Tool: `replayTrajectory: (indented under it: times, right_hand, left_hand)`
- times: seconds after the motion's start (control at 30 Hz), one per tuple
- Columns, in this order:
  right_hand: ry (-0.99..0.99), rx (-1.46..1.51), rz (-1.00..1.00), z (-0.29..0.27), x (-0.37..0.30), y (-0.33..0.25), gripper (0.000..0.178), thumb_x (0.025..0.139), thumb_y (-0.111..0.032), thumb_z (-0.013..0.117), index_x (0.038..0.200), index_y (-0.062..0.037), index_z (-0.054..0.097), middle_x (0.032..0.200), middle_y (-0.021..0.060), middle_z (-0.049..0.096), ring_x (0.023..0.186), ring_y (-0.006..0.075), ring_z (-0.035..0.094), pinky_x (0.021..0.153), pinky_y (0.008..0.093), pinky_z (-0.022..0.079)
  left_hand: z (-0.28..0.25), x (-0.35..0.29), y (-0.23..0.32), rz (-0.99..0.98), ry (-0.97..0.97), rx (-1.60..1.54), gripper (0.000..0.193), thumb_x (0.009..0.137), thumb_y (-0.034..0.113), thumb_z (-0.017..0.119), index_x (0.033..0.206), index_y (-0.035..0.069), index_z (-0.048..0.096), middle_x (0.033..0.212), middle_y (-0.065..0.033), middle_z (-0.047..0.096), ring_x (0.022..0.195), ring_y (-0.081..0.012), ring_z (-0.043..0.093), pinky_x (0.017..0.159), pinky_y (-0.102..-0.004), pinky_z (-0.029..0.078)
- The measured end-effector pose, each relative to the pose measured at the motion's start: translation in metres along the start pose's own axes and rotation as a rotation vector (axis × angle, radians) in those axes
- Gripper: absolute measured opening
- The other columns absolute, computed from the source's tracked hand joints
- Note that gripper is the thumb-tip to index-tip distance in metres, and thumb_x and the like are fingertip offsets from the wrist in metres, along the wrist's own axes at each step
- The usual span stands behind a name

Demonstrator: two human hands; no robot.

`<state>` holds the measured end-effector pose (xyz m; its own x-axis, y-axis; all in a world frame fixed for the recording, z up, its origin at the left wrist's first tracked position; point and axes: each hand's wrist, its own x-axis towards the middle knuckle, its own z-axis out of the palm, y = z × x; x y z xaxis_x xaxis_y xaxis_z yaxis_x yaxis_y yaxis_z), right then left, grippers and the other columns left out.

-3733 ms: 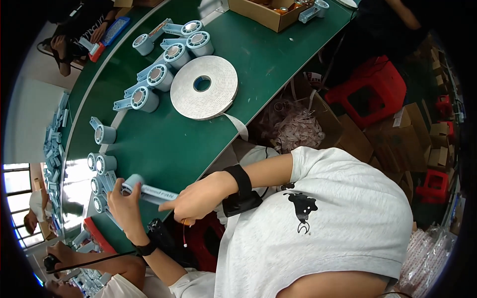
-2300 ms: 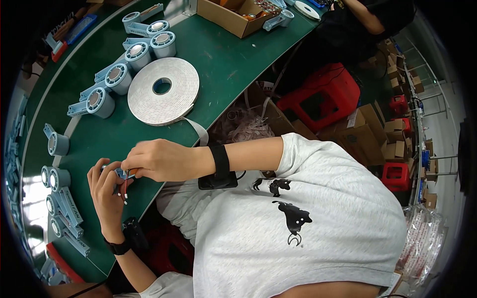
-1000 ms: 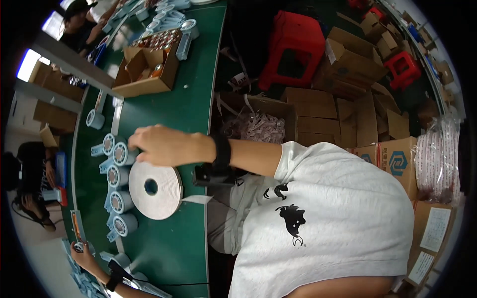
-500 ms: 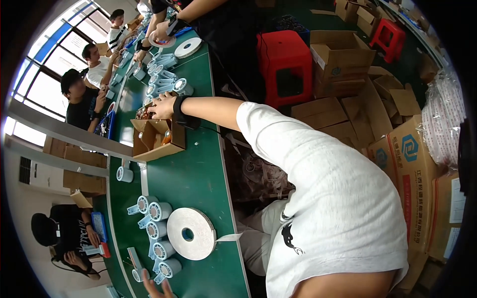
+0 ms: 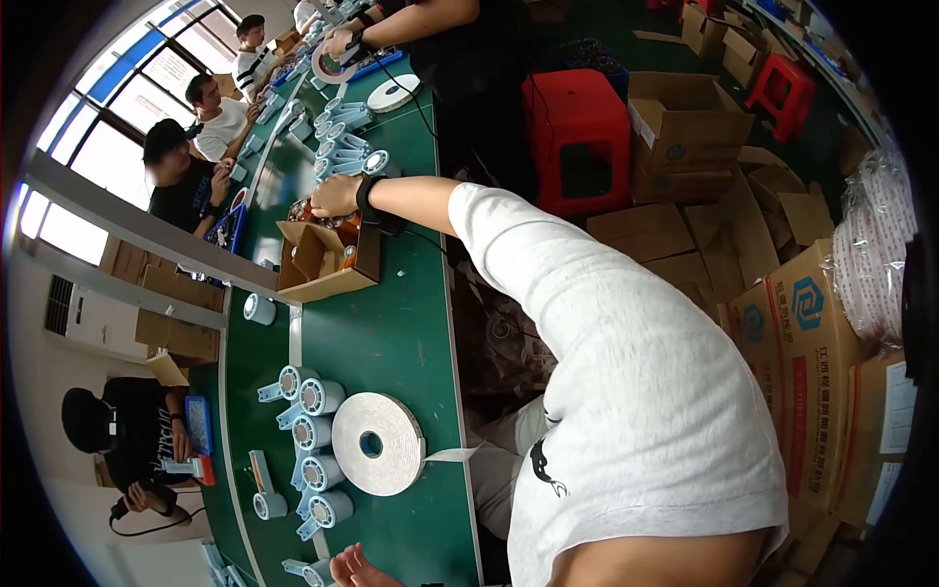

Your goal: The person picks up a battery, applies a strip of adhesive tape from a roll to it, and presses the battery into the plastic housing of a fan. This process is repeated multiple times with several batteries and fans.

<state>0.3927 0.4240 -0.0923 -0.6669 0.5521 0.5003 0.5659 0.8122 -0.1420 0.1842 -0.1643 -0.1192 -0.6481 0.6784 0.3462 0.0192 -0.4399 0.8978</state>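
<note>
Over the last second, the right hand (image 5: 335, 197) has gone from above the tape roll (image 5: 396, 433) to the cardboard box (image 5: 333, 285) farther up the desk (image 5: 391, 338), and the left hand (image 5: 360, 568) has let go of the slotted fan (image 5: 271, 506). Nearest, at the bottom edge of the view, that left hand is released, its fingers loosely bent and nothing visible in them; the edge cuts off the rest. Just beside it lies a pale blue fan (image 5: 318, 572), also partly cut off. Next along, the white tape roll lies flat, its loose end reaching past the edge of the desk. Left of the roll stands a row of five blue fans (image 5: 311, 432), and left of those lies the slotted fan, something orange showing in its handle. Beyond, the cardboard box holds cardboard dividers and, in its far part, small orange parts (image 5: 342, 225). There the right hand reaches in, fingers curled downward at the parts; their tips are hidden, so whether they grasp one I cannot tell. Behind the box, more blue fans (image 5: 337, 147) stand close together, with a second white roll (image 5: 393, 94) nearby, and farther off is a co-worker's hand (image 5: 338, 44).
</note>
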Motion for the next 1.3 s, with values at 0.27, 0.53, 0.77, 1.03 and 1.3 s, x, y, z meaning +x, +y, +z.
replayTrajectory:
  times: [0.27, 0.53, 0.77, 1.03, 1.3]
  right_hand:
    - [0.512, 0.399, -0.025, -0.056, 0.057, -0.010, 0.035, 0.083, -0.028, 0.048, 0.065, 0.0009, 0.058, 0.060, 0.0151, 0.058, 0.060, 0.0325, 0.059, 0.061, 0.0393, 0.046]
    - [0.068, 0.983, 0.016, -0.100, 0.048, -0.118, 0.039, 0.079, -0.027, 0.057, 0.052, -0.0004, 0.051, 0.043, 0.0031, 0.043, 0.040, 0.0136, 0.043, 0.041, 0.0311, 0.037]
    - [-0.330, 0.879, 0.127, 0.009, -0.043, -0.170, 0.030, 0.082, -0.025, 0.054, 0.072, 0.0023, 0.057, 0.067, 0.0129, 0.059, 0.055, 0.0221, 0.057, 0.050, 0.0348, 0.046]
    - [0.420, 0.170, 0.102, -0.008, -0.010, -0.063, 0.034, 0.079, -0.033, 0.057, 0.086, -0.0006, 0.056, 0.100, 0.0202, 0.052, 0.097, 0.0344, 0.051, 0.079, 0.0408, 0.042]
    - [-0.109, -0.019, 0.327, 0.016, -0.014, -0.003, 0.043, 0.081, -0.047, 0.048, 0.104, -0.0121, 0.059, 0.113, 0.0188, 0.045, 0.115, 0.0405, 0.031, 0.090, 0.0518, 0.024]
  left_hand:
    - [-0.022, 0.003, -0.015, -0.006, -0.089, 0.005, 0.042, 0.088, 0.018, 0.049, 0.123, -0.003, 0.039, 0.116, -0.0158, 0.049, 0.106, -0.0258, 0.049, 0.093, -0.0391, 0.038]
    - [0.188, 0.013, 0.079, 0.508, -0.711, 0.535, 0.026, 0.089, 0.012, 0.042, 0.111, 0.000, 0.050, 0.099, -0.0165, 0.057, 0.099, -0.0271, 0.052, 0.088, -0.0398, 0.042]
    - [0.251, 0.001, 0.151, 0.756, -1.112, 0.202, 0.043, 0.089, 0.012, 0.042, 0.131, 0.009, 0.031, 0.107, -0.0143, 0.054, 0.090, -0.0265, 0.054, 0.080, -0.0421, 0.044]
    - [0.220, 0.018, 0.165, 0.584, -0.926, 0.621, 0.051, 0.091, 0.013, 0.042, 0.136, 0.009, 0.019, 0.095, -0.0143, 0.056, 0.076, -0.0248, 0.057, 0.070, -0.0333, 0.048]
    - [0.143, 0.091, 0.124, 0.896, -0.118, 0.825, 0.069, 0.089, 0.024, 0.049, 0.133, -0.009, 0.007, 0.112, -0.0309, 0.045, 0.079, -0.0360, 0.058, 0.065, -0.0296, 0.051]
